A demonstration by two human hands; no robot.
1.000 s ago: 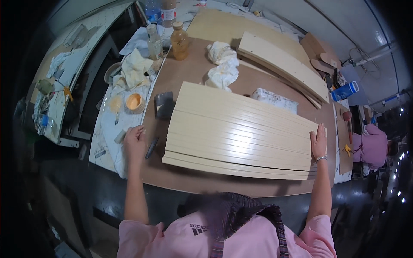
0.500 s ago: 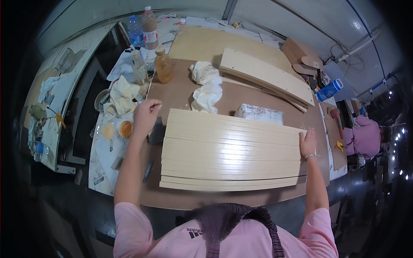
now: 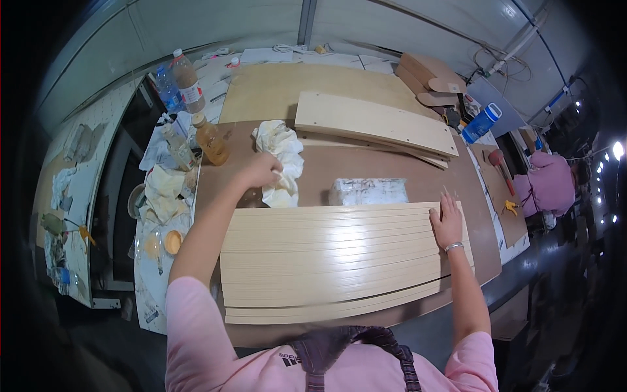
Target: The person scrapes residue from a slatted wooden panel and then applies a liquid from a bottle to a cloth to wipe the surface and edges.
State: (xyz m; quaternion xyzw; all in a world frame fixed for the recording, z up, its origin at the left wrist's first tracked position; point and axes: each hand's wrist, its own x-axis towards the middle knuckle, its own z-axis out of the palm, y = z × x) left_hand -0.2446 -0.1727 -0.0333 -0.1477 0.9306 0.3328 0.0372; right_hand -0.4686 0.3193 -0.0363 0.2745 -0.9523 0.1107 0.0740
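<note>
A row of long pale wooden strips [image 3: 339, 261] lies side by side in front of me on the brown board of the table. Flat on their right end rests my right hand [image 3: 447, 225], fingers spread, a bracelet at the wrist. My left hand [image 3: 261, 171] is beyond the strips' far left corner, over the edge of a crumpled cream cloth [image 3: 281, 151]. Its fingers are curled together. Whether they grip the cloth or a small thing is hidden. A white, stained block [image 3: 369, 191] sits just past the strips' far edge.
Pale drilled boards [image 3: 375, 124] lie stacked at the back. To the left stand an amber bottle [image 3: 210, 140], more bottles, rags [image 3: 163, 193] and a small orange cup [image 3: 174, 242]. A blue bottle [image 3: 482, 123] and red-headed mallet [image 3: 499, 166] are at right. Another person [image 3: 548, 183] is farther right.
My left hand has moved right, from the strips' left side to the crumpled cloth. My right hand has shifted from the strips' right edge onto their top. The view has tilted up.
</note>
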